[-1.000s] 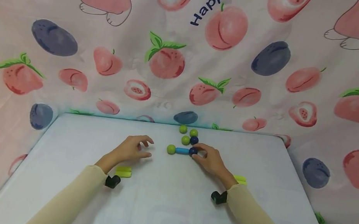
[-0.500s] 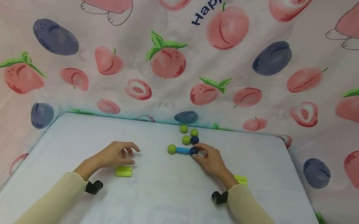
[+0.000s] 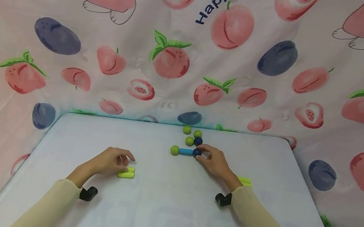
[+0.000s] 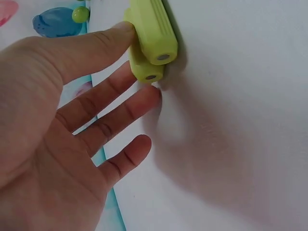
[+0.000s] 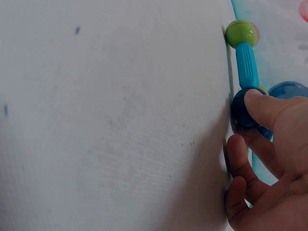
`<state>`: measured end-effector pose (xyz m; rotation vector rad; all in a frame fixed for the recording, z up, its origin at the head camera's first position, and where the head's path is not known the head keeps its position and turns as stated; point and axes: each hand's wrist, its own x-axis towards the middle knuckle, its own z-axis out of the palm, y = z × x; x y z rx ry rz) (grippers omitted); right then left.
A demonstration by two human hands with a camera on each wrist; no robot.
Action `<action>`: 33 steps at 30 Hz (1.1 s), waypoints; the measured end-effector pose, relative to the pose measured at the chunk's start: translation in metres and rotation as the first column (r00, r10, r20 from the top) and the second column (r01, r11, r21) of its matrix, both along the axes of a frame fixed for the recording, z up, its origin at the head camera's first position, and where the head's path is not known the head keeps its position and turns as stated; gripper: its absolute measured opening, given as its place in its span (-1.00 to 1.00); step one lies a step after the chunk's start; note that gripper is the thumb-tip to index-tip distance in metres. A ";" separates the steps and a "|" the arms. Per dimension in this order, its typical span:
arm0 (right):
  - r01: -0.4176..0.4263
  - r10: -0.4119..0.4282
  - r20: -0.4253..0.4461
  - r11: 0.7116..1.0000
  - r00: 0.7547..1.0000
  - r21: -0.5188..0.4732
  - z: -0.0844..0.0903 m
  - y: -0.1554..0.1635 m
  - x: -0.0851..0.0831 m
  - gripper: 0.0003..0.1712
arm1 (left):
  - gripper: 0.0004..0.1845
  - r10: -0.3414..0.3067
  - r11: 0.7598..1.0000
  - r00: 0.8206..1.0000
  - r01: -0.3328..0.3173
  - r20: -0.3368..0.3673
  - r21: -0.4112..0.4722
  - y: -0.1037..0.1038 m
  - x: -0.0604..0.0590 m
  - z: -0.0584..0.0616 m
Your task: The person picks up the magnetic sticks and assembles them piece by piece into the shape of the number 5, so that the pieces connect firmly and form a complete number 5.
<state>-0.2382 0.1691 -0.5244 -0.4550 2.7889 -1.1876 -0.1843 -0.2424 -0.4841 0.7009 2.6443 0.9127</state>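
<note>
four green balls (image 3: 174, 150), two navy balls (image 3: 196, 152), one blue rod (image 3: 186, 152), four yellow rods (image 3: 126, 175) on the surface (image 3: 152, 212); right hand (image 3: 215, 161) pinches the blue rod's navy ball; left hand (image 3: 108, 161), fingers apart, over two yellow rods.

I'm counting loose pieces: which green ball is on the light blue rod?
The front green ball, joined to the light blue rod opposite the dark blue ball that the right hand pinches. The other three green balls lie farther back, off the rod.
</note>
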 end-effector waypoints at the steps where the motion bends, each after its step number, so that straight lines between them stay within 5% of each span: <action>1: 0.000 0.000 -0.001 1.000 1.000 -0.002 0.000 0.000 0.000 -0.56 | -0.71 0.000 1.000 1.000 0.000 -0.003 -0.002 0.000 0.000 0.000; 12: 0.006 -0.006 0.004 1.000 1.000 0.007 -0.001 0.000 -0.001 -0.56 | -0.78 0.013 0.999 0.997 -0.016 -0.076 -0.036 0.006 -0.001 -0.004; 33: 0.010 -0.010 -0.002 1.000 1.000 0.005 -0.002 0.000 0.000 -0.55 | -0.79 0.043 0.997 0.998 -0.046 -0.041 -0.070 0.015 -0.003 -0.005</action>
